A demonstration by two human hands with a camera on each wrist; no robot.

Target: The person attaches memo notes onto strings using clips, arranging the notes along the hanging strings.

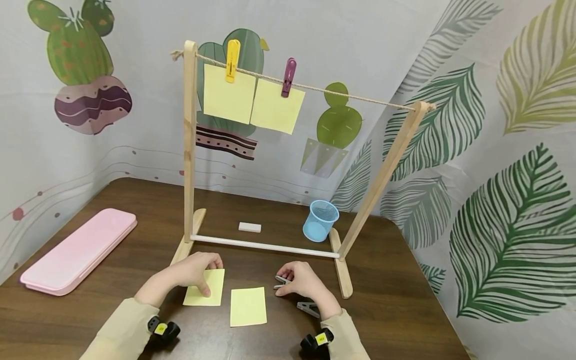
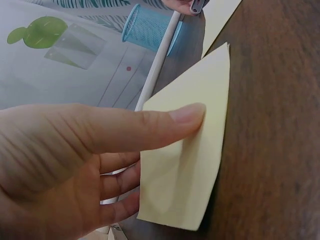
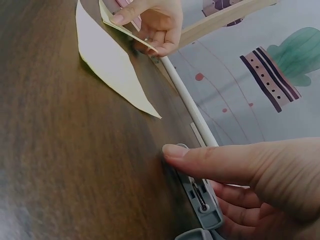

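My left hand (image 1: 196,272) pinches a square yellow paper note (image 1: 217,286), thumb on top and fingers beneath. In the left wrist view that note (image 2: 185,170) is slightly bent and tilted up from the table. My right hand (image 1: 305,281) holds a grey clothespin (image 1: 282,286) between thumb and fingers, low over the table; its spring shows in the right wrist view. A second yellow note (image 1: 248,307) lies flat between the hands. Another grey clothespin (image 1: 308,308) lies under the right wrist.
A wooden stand (image 1: 189,150) carries a rope (image 1: 355,96) with two yellow notes (image 1: 228,97) hung by a yellow clothespin (image 1: 232,61) and a purple clothespin (image 1: 288,77). Behind its white bar (image 1: 265,246) are a white block (image 1: 249,227) and blue mesh cup (image 1: 320,221). A pink case (image 1: 78,250) lies left.
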